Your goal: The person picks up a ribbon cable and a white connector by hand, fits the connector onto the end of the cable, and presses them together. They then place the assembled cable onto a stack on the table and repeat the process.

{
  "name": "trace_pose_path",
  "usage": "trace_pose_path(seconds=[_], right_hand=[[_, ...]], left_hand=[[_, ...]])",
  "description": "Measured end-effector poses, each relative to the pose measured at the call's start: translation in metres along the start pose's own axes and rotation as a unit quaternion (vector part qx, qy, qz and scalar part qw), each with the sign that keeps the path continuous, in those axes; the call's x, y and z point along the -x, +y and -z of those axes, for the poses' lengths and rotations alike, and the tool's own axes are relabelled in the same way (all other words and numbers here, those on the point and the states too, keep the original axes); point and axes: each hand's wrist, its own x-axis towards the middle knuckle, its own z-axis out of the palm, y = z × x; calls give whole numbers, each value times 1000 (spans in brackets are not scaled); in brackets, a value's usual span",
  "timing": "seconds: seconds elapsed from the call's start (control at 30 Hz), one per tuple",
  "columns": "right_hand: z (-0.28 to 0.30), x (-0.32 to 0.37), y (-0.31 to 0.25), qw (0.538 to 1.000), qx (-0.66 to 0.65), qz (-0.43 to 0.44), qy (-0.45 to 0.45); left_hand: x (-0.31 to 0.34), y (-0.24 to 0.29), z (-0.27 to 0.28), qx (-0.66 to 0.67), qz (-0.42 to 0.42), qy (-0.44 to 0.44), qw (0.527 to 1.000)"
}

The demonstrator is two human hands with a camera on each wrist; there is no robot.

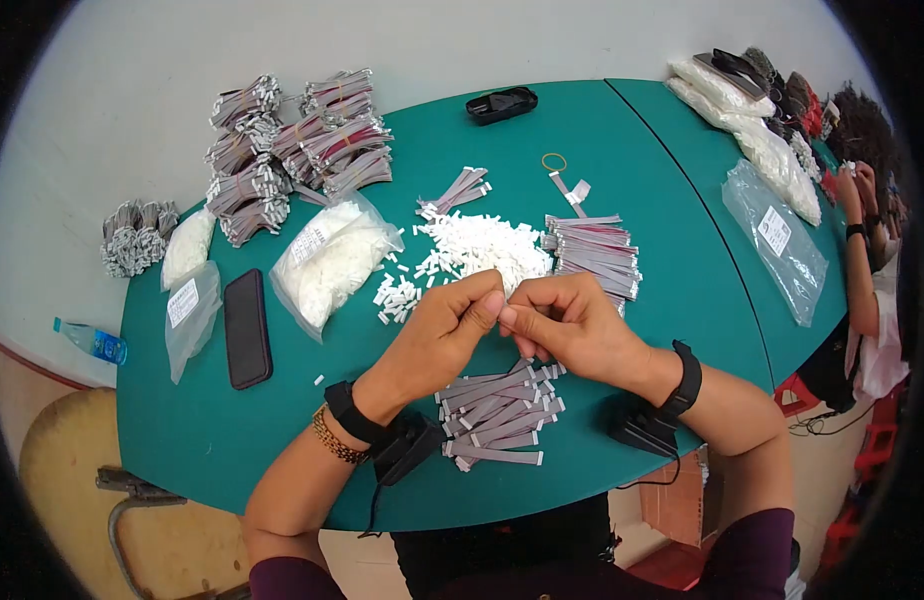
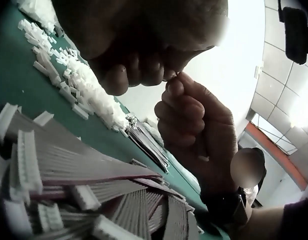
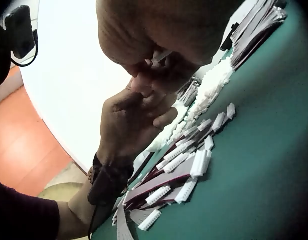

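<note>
Over the table's middle, my left hand (image 1: 437,335) and right hand (image 1: 582,325) meet, thumbs and forefingers pinched together at the tips. A small white connector (image 3: 161,56) shows among the fingers in the right wrist view; the fingers hide most of it. In the left wrist view a pale end (image 2: 204,159) peeks out below the curled fingers of the right hand. Cannot tell whether a cable is attached. Below the hands lies a loose pile of grey ribbon cables (image 1: 497,420) with white connectors on their ends. Just beyond them spreads a heap of small white connector housings (image 1: 482,250).
More ribbon cables (image 1: 597,255) lie right of the heap, and banded bundles (image 1: 332,130) stack at the back left. A bag of white pieces (image 1: 332,255) and a phone (image 1: 247,330) lie left. A black case (image 1: 502,104) sits at the back. Another person's arm (image 1: 860,260) shows at right.
</note>
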Motion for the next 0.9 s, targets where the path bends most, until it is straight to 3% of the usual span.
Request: trace_pose_path(seconds=[0.17,0.27,0.47,0.67,0.77,0.9], right_hand=[[0,1,1,1000,6,9,3],[3,-5,3,1000,5,-25,-5],[6,-8,2,999,-30,13,-18],[7,-5,0,999,-32,-16,-15],[5,-2,0,1000,-12,15,-13],[9,-6,-4,1000,4,13,3]], left_hand=[[0,-5,0,-6,4,1,1000],[-2,-1,3,36,12,-9,999],[-4,-5,10,143,26,-16,989],[-3,-8,4,129,27,-7,991],[-1,-11,-6,107,23,-3,994],[-3,-1,-2,86,3,47,995]])
